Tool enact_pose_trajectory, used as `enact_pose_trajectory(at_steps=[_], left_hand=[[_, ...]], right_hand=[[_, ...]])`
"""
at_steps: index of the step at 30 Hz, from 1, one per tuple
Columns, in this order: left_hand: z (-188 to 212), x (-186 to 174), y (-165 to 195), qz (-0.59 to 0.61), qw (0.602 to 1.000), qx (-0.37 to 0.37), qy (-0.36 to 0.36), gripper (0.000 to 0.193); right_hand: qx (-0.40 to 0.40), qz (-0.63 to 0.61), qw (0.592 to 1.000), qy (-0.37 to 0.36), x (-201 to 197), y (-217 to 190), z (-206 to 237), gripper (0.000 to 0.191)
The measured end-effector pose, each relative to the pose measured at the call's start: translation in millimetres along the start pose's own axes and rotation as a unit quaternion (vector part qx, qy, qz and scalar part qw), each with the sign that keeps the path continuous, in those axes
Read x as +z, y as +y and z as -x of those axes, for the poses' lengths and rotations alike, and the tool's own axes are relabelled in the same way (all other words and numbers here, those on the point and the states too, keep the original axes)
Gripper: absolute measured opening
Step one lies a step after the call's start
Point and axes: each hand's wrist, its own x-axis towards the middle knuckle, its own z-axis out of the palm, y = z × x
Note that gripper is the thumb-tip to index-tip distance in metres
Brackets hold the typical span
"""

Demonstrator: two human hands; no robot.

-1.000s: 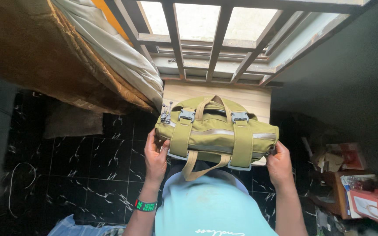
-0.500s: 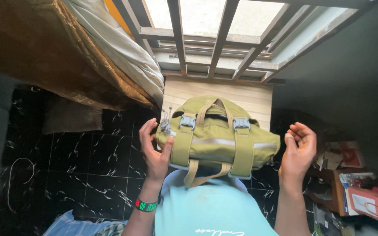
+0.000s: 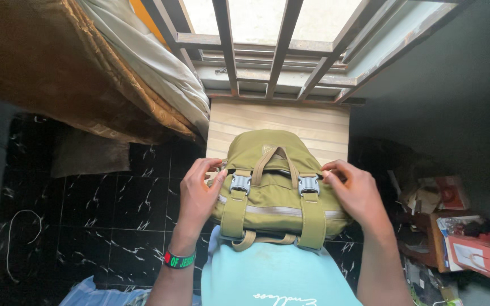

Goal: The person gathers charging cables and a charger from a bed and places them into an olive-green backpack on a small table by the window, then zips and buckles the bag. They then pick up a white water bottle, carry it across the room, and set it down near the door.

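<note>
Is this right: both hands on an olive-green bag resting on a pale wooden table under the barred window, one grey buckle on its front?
Not quite: the head view shows two grey buckles, one per strap. The rest holds: left hand and right hand on the olive-green bag, on the pale wooden table under the barred window.

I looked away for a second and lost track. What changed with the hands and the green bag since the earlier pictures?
The right hand let go of the olive bag half a second ago and has come back, now resting by the right buckle. The left hand shifted from the bag's side to the left buckle. The bag tipped more upright. It stays on the small wooden table.
</note>
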Motion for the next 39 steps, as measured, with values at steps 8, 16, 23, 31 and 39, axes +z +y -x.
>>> enact_pose_trajectory(at_steps=[8,16,23,31,39], left_hand=[[5.9,0.6,-25.2,-0.089,0.991,0.092,0.032,0.017],[-30.8,25.0,-77.7,-0.054,0.980,-0.161,-0.104,0.041],[20.8,17.9,-53.3,0.001,0.986,-0.161,-0.048,0.055],[78.6,5.4,-58.1,-0.071,0.960,-0.271,-0.018,0.058],[98.9,20.1,-60.3,-0.087,0.955,-0.284,0.005,0.047]], right_hand=[[-0.032,0.031,0.998,0.044,-8.4,37.3,-10.5,0.030],[0.134,-0.100,0.985,-0.044,47.2,122.7,-103.7,0.045],[0.041,-0.145,0.989,-0.010,107.3,183.1,-172.4,0.047],[-0.063,-0.077,0.993,-0.064,168.6,191.5,-246.6,0.051],[0.064,-0.161,0.959,-0.223,194.2,173.9,-287.4,0.066]])
